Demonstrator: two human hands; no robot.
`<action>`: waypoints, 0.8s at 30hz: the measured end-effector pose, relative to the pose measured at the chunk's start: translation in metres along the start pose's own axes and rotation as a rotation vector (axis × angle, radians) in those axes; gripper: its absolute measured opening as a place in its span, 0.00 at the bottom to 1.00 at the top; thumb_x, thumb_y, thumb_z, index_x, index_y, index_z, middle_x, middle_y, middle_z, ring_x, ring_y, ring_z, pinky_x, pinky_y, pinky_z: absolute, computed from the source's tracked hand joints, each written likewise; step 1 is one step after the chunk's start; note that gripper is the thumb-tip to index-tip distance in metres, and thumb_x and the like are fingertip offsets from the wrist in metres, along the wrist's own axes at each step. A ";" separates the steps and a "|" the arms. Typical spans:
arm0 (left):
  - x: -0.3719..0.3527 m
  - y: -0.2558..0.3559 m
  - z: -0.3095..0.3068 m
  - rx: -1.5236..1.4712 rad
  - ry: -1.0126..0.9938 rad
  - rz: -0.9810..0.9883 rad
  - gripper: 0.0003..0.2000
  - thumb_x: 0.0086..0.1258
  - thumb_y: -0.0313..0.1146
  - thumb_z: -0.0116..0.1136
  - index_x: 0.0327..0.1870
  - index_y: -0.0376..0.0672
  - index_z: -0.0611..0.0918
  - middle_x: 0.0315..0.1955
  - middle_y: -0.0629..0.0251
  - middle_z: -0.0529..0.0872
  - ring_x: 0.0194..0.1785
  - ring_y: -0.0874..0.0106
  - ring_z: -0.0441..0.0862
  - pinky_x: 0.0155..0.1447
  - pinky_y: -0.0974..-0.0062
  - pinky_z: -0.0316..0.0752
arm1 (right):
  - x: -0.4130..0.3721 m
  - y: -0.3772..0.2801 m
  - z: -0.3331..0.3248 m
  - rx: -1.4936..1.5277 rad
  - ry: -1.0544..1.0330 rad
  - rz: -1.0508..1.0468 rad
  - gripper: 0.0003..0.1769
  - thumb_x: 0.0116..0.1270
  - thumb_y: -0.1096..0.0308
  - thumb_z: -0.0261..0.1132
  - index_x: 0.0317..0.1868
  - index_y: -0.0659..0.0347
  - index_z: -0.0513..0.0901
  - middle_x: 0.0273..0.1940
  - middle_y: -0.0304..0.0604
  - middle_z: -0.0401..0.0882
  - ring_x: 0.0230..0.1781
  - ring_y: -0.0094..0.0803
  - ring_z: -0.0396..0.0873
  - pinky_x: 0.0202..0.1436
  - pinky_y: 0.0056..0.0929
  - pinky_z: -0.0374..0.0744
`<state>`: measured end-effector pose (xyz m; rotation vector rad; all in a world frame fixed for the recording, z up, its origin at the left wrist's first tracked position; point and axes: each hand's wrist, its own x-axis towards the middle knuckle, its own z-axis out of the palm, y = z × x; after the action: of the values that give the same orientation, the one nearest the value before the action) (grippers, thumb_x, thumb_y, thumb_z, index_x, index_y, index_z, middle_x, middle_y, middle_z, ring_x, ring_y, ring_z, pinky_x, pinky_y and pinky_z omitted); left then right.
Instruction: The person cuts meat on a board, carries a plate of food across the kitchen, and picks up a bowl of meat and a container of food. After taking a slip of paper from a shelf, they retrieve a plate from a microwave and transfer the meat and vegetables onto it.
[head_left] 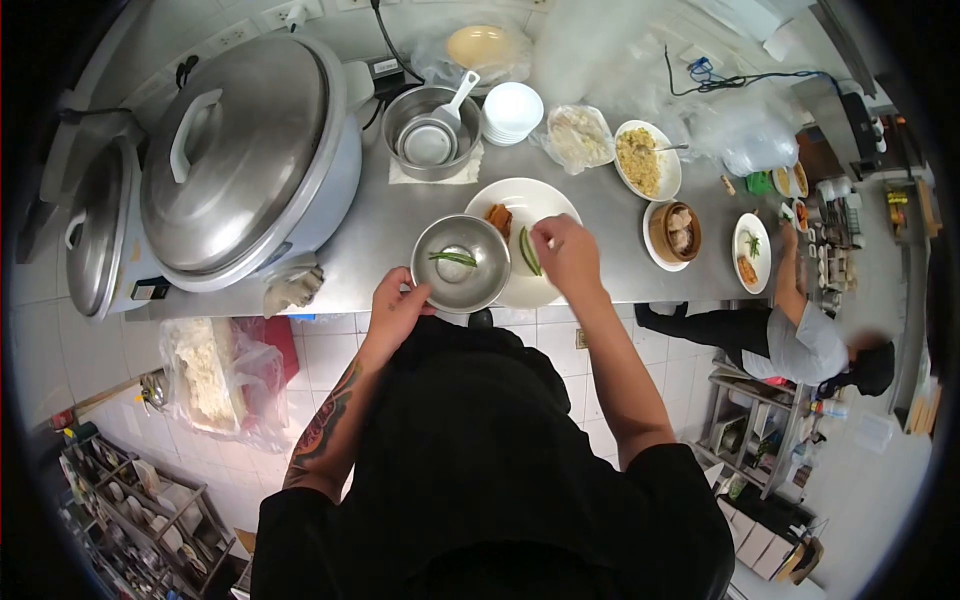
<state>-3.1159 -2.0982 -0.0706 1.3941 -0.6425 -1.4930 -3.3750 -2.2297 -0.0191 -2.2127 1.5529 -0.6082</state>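
My left hand grips the near left rim of a steel bowl, its fingers closed on it. Green beans lie in the bottom of the bowl. The bowl is held over the left part of a large white plate. On that plate are a browned piece of food and a green strip. My right hand is above the plate's right side, fingers pinched together at the green strip's upper end; whether they hold it is hard to make out.
Two large rice cookers stand left. Behind the plate are a steel pot, stacked white dishes and a bagged container. To the right sit fried rice, a bamboo steamer and a plated dish. A co-worker stands far right.
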 end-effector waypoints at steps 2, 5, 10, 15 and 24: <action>-0.003 -0.001 0.001 0.003 -0.003 -0.006 0.07 0.70 0.26 0.60 0.36 0.36 0.73 0.37 0.60 0.79 0.35 0.70 0.86 0.39 0.74 0.87 | -0.013 -0.038 0.007 0.106 -0.105 -0.116 0.02 0.62 0.69 0.68 0.35 0.56 0.86 0.34 0.44 0.83 0.34 0.45 0.83 0.37 0.40 0.80; -0.002 -0.001 0.011 0.035 -0.035 0.058 0.08 0.69 0.26 0.60 0.34 0.35 0.72 0.38 0.61 0.77 0.34 0.71 0.86 0.38 0.74 0.87 | -0.019 -0.064 0.036 -0.099 -0.246 -0.271 0.07 0.59 0.69 0.67 0.38 0.61 0.84 0.38 0.50 0.79 0.35 0.47 0.84 0.36 0.42 0.82; -0.010 -0.003 0.016 0.169 -0.007 0.207 0.09 0.68 0.23 0.61 0.31 0.33 0.72 0.41 0.61 0.75 0.35 0.70 0.86 0.35 0.76 0.87 | -0.028 -0.065 0.077 -0.104 -0.255 -0.332 0.11 0.56 0.71 0.66 0.40 0.65 0.82 0.40 0.54 0.77 0.31 0.48 0.85 0.34 0.43 0.83; -0.013 -0.012 -0.005 0.099 -0.007 0.062 0.08 0.68 0.23 0.61 0.32 0.32 0.73 0.41 0.60 0.75 0.36 0.69 0.86 0.35 0.76 0.88 | -0.027 -0.056 0.040 0.033 -0.207 -0.305 0.09 0.57 0.69 0.68 0.39 0.61 0.82 0.41 0.51 0.79 0.32 0.48 0.84 0.35 0.44 0.83; -0.020 -0.007 -0.019 0.089 0.010 0.036 0.09 0.71 0.27 0.60 0.43 0.31 0.75 0.37 0.57 0.82 0.37 0.69 0.87 0.39 0.74 0.88 | 0.006 0.036 0.020 -0.388 -0.289 -0.235 0.07 0.60 0.67 0.69 0.34 0.59 0.80 0.37 0.47 0.77 0.33 0.47 0.83 0.36 0.45 0.81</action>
<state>-3.1022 -2.0736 -0.0713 1.4491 -0.7313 -1.4436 -3.3906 -2.2459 -0.0541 -2.6505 1.3604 -0.0349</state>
